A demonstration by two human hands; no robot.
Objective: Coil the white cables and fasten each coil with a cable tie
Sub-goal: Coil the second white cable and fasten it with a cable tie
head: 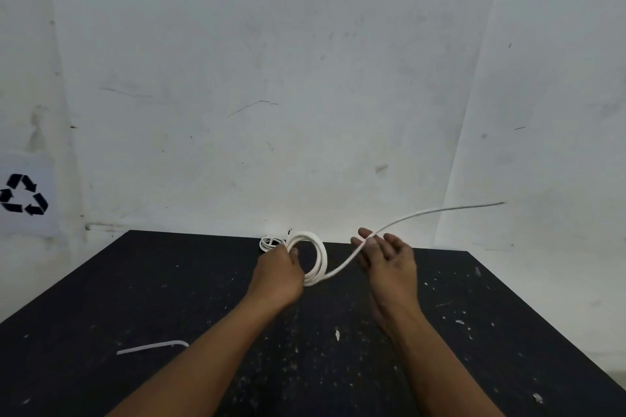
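My left hand [279,269] grips a coil of white cable [318,257] held upright above the black table [101,298]. The cable's loose tail [440,211] runs from the bottom of the coil up to the right, across the fingers of my right hand [386,256], and ends in the air over the table's far right. My right hand's fingers are spread, with the tail lying between thumb and fingers. A second small white coil [269,243] lies on the table just behind my left hand. A white cable tie [152,346] lies flat at the near left.
The table's back edge meets a scuffed white wall [305,78]. A sheet with a black recycling symbol [23,195] hangs on the wall at the left. White specks and scraps dot the tabletop.
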